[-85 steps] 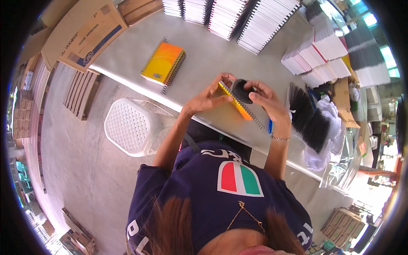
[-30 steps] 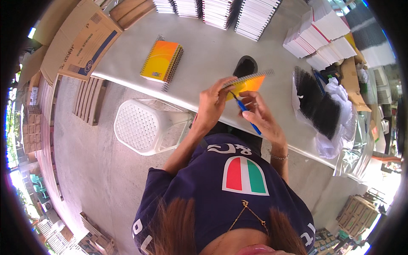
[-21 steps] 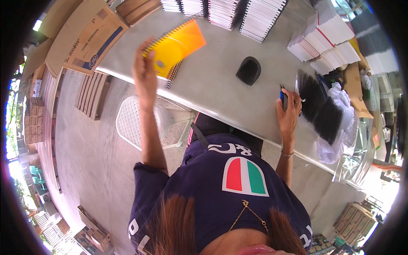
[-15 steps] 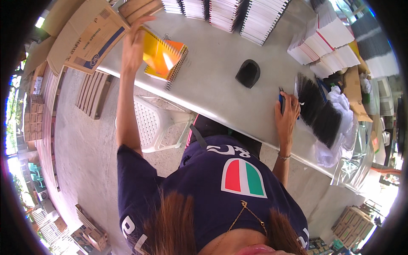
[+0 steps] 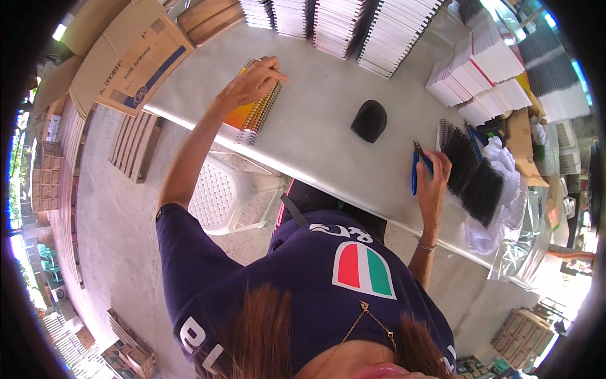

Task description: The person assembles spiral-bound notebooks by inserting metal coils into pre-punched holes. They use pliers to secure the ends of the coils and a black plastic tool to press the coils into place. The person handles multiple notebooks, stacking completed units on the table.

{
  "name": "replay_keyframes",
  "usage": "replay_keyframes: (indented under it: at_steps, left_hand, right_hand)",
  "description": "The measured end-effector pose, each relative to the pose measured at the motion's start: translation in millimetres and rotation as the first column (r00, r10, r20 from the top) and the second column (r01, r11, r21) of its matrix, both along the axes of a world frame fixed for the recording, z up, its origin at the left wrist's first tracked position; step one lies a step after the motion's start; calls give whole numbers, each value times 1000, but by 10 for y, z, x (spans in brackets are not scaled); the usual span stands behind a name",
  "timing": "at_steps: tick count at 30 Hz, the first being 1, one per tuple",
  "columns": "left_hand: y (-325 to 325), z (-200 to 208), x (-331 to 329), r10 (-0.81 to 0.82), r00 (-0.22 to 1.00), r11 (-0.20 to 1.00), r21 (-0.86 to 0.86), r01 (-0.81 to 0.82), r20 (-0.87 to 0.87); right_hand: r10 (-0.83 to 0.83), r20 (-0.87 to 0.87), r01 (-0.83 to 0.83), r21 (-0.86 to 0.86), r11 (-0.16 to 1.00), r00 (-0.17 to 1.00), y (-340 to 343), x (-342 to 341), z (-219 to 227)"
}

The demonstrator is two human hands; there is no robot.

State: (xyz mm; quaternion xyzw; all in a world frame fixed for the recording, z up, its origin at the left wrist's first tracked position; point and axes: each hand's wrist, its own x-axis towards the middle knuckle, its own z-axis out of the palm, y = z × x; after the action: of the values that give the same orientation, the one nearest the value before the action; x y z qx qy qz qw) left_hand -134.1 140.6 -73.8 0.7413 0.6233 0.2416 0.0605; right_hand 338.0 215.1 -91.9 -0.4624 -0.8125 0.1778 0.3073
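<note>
My left hand [image 5: 251, 81] lies flat on a stack of orange spiral-bound notebooks [image 5: 255, 117] at the left end of the grey table [image 5: 315, 132]. My right hand [image 5: 433, 174] rests near the table's front edge and grips blue-handled pliers [image 5: 416, 165], their tips pointing away from me. Just right of that hand lies a heap of black spiral binding coils [image 5: 472, 170]. A small black object [image 5: 370, 120] sits on the table between my hands.
Rows of white spiral-bound pads [image 5: 353, 25] line the far edge. Stacks of white paper [image 5: 483, 69] sit at the right. A white plastic chair [image 5: 227, 192] stands below the table, with cardboard boxes [image 5: 129, 60] at the left.
My left hand carried the orange notebook from in front of me over to the left stack and set it down. My right hand moved right to the coils, still holding the pliers.
</note>
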Motion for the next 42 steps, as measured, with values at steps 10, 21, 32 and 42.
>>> replay_keyframes:
  at_steps: [10,21,32,42]
  left_hand:
    - [55,-130,39,201,976,980,13,-201,-88]
    - [-592,139,430,579,741,681,-298,-669,-339]
    - [-630,55,428,566,756,689,-314,-653,-328]
    - [-494,-17,456,626,726,660,-302,-688,-284]
  right_hand:
    - [-8,85,7,16,1000,996,193,246,164]
    - [-60,90,53,80,995,994,340,644,354]
    - [-11,1,11,82,997,1000,508,669,383]
    - [-64,-594,193,156,969,802,1753,1266,1050]
